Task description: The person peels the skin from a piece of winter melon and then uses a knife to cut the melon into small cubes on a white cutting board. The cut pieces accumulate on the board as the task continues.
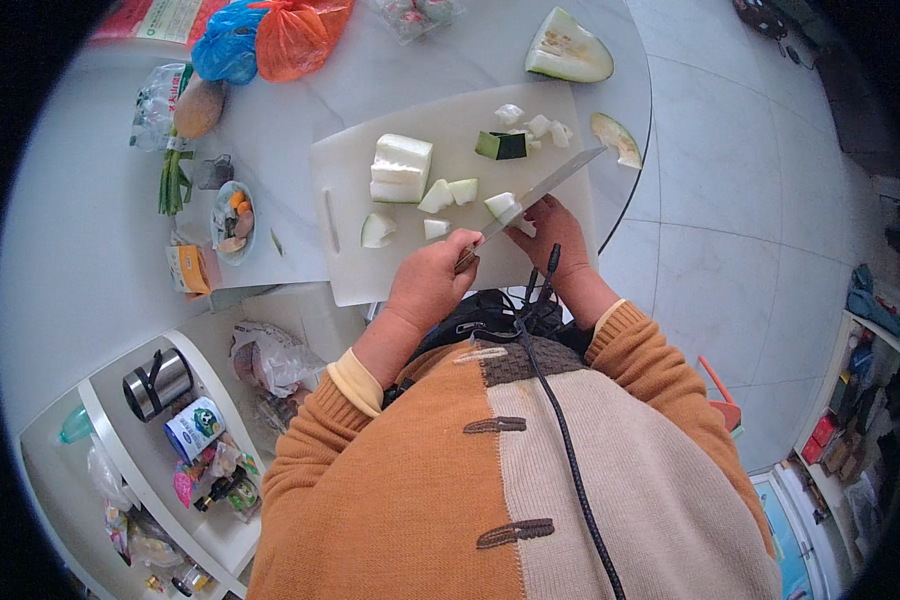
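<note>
My left hand (433,277) is closed around the handle of a kitchen knife (562,174), whose blade slants up to the right over a white cutting board (390,270). At the blade's near side my right hand (556,236) holds a pale piece of winter melon, partly hidden by blade and fingers. Touching the blade's far side is a melon chunk (501,205). A large peeled-looking melon block (401,169) and several smaller chunks (436,196) lie to the left. Farther back are dark green rind-on pieces (501,145) and small white pieces (538,126).
A large melon wedge (570,52) and a strip of melon core (616,141) lie near the table's right edge. At left are a bowl (232,223), scallions (172,178), a brown root vegetable (199,109) and plastic bags (298,39). A black cable hangs down my front.
</note>
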A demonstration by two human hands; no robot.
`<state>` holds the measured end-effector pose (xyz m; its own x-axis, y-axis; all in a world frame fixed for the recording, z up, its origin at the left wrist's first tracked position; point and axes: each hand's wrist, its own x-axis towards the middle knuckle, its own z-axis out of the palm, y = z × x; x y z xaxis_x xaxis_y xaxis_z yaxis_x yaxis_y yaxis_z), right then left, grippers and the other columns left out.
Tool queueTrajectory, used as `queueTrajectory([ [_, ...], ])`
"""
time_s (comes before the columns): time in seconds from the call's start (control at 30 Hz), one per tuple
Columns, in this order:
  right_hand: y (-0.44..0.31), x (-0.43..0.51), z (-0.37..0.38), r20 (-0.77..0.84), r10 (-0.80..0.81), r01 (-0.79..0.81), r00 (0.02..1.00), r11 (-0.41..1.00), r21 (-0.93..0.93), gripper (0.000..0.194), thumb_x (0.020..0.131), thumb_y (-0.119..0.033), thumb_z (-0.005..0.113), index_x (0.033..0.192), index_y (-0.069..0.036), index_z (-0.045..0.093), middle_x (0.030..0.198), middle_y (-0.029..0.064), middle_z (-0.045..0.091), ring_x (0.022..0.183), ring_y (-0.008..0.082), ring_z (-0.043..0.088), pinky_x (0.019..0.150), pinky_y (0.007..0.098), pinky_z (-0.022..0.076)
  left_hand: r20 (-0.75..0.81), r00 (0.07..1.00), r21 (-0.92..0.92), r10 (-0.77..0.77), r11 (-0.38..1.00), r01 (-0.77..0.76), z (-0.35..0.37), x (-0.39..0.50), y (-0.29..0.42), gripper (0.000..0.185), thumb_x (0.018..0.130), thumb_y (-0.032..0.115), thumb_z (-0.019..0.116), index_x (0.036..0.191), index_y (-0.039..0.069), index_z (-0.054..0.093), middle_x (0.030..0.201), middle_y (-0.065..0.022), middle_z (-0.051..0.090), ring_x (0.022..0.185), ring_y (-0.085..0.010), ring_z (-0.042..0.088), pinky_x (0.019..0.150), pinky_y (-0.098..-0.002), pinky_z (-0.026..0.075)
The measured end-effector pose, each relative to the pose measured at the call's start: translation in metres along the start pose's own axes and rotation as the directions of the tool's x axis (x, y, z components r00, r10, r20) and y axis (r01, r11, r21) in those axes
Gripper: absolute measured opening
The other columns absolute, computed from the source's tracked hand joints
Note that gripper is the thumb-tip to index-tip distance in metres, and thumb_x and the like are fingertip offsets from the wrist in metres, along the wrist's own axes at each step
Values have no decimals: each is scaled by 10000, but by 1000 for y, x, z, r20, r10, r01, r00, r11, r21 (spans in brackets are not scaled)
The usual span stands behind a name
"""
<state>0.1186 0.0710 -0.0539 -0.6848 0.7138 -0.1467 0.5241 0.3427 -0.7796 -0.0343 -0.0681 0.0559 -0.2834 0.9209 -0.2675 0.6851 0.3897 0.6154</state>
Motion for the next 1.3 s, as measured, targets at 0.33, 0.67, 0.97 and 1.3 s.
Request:
queueTrajectory([
  [0.33,-2,-1,-2,6,21,-21,1000,1000,23,390,784,-235,775,1105,-52,649,1093,175,654,990,393,645,850,474,538,17,1000,25,3,1000,-3,-4,6,2,317,915,187,678,1216,158,583,803,-178,660,778,-414,643,666,-473,502],
  [0.67,-4,-2,-3,-2,31,-30,1000,998,56,397,777,-202,783,1117,-53,641,1089,177,657,1011,387,641,868,468,531,26,997,97,-75,993,73,27,27,-22,254,916,175,647,1153,134,568,853,-202,681,823,-441,648,698,-515,507],
  [0.97,-20,-9,-12,97,18,-14,995,999,-47,551,775,-180,787,1270,-100,557,1164,182,641,1084,396,617,919,472,517,-19,998,-32,-59,998,58,42,28,-39,268,904,158,661,1152,100,580,817,-199,675,795,-421,645,695,-468,515],
  [1.3,-4,-13,-15,102,-278,291,955,944,-155,448,781,-162,753,1190,-58,601,1151,180,625,1066,400,606,899,472,520,-47,987,-318,-152,939,130,39,14,-31,268,896,177,687,1116,37,628,733,-133,632,648,-242,565,664,-363,492],
])
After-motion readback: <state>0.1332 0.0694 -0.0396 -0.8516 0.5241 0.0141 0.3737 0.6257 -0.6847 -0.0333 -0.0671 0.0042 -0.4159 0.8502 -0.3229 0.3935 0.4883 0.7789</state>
